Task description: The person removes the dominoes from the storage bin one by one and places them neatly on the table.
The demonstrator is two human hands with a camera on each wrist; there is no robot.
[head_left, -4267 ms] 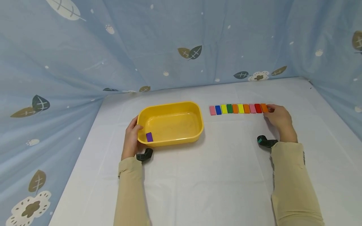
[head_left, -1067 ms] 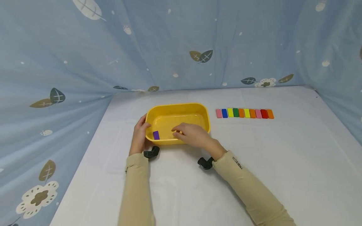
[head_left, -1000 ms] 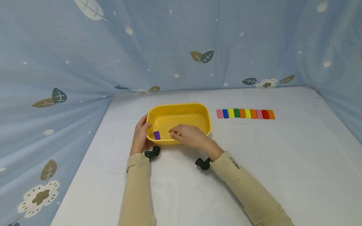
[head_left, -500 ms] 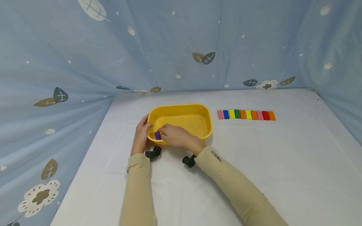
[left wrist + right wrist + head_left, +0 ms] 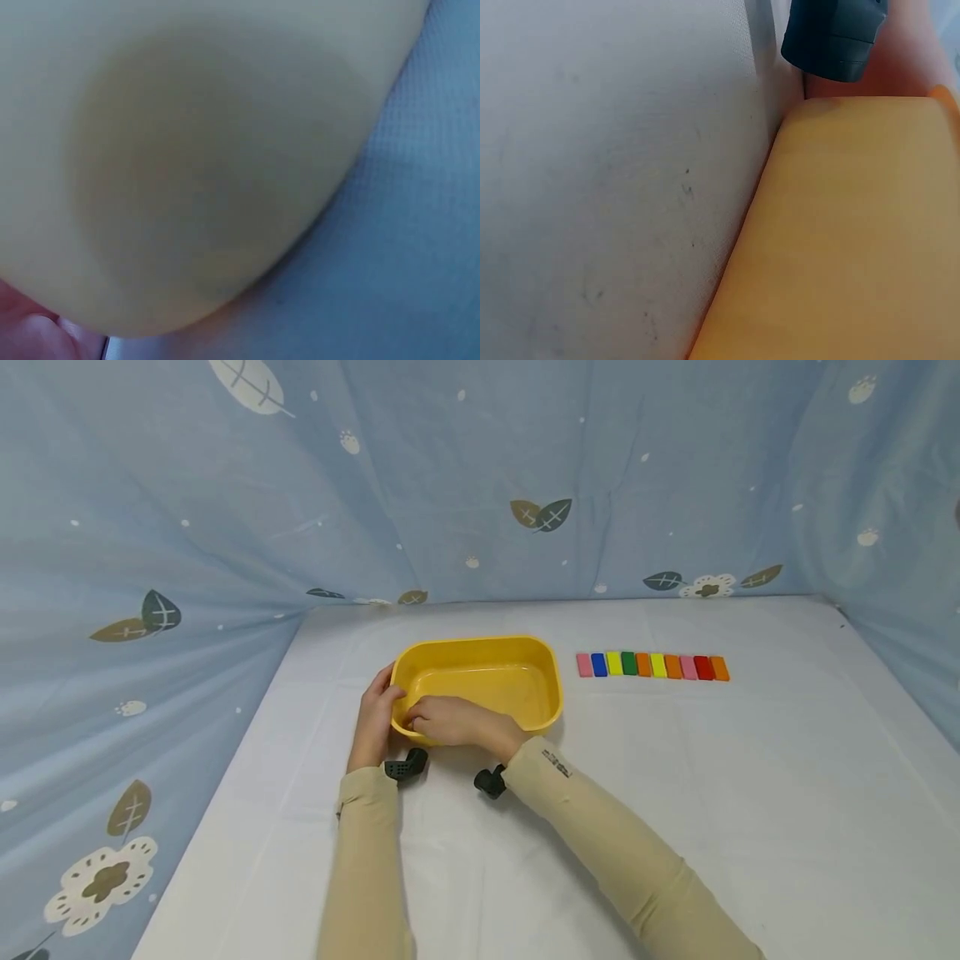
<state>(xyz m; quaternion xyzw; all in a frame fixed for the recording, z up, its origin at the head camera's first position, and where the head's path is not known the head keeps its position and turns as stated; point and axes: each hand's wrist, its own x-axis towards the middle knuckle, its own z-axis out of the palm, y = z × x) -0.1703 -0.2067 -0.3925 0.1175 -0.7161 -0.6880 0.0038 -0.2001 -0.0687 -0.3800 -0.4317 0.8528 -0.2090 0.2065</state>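
Observation:
A yellow plastic tub (image 5: 476,647) stands on the white-covered table. My left hand (image 5: 371,718) grips its left end, thumb over the rim and fingers along the outside. My right hand (image 5: 453,720) reaches over the near rim into the tub's front left corner. Its fingers curl down around the small purple block there, which the hand hides from view. In the right wrist view the tub's outer wall (image 5: 840,225) fills the right side, with the left wrist's dark camera (image 5: 832,41) above it. A blurred pale surface (image 5: 210,165) covers most of the left wrist view.
To the right of the tub, a side-by-side row of small blocks lies on the table (image 5: 637,827): a pink block (image 5: 584,665) at the left end, then blue, yellow, green and others, to an orange block (image 5: 719,668). A patterned blue curtain (image 5: 450,477) hangs behind.
My right hand has left the orange block at the row's right end and moved left into the tub, over the purple block, now hidden. My left hand keeps its hold on the tub.

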